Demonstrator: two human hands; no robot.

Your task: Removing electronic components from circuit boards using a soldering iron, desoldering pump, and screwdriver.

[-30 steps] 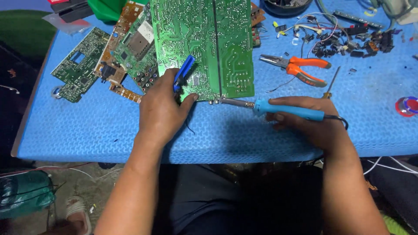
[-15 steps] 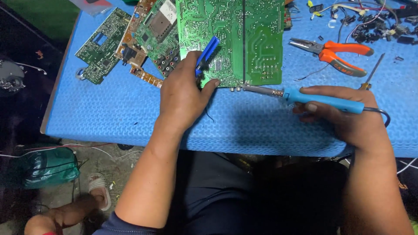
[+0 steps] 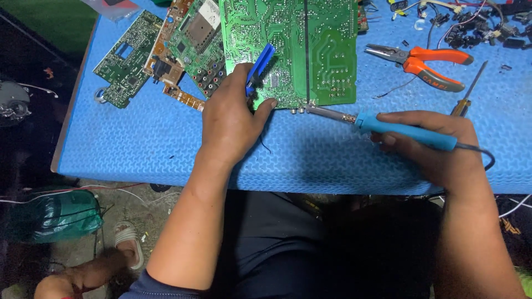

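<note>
- Blue foam mat (image 3: 138,144) covers the bench edge nearest me, ribbed and soft, so anything laid on it should sit without sliding
- My right hand (image 3: 438,149) lies on the mat at the near right, fingers wrapped snug round the blue handle of the soldering iron (image 3: 388,124); cord leaves the back of my fist. Judged light and rigid; the handle is the only place to take hold, as the bare metal shaft toward the tip is presumably hot
- Iron tip reaches left to the near edge of the large green circuit board (image 3: 293,50), touching or just short of it, I cannot tell which
- My left hand (image 3: 233,119) rests on the mat just left of the tip, thumb and fingertips pressed on the board's near edge, fingers closed on a slim blue tool (image 3: 259,69) that slants up over the board
- Board lies flat, solder side up, at the centre of the mat. Judged thin, stiff, light, brittle at the joints; best handled by its edges
- Left of it, smaller green and brown boards (image 3: 160,61), overlapping
- Right, well apart from my hands: orange-handled pliers (image 3: 421,58) and a screwdriver (image 3: 468,91)
- Far right corner: a tangle of wires and small parts (image 3: 471,25)
</note>
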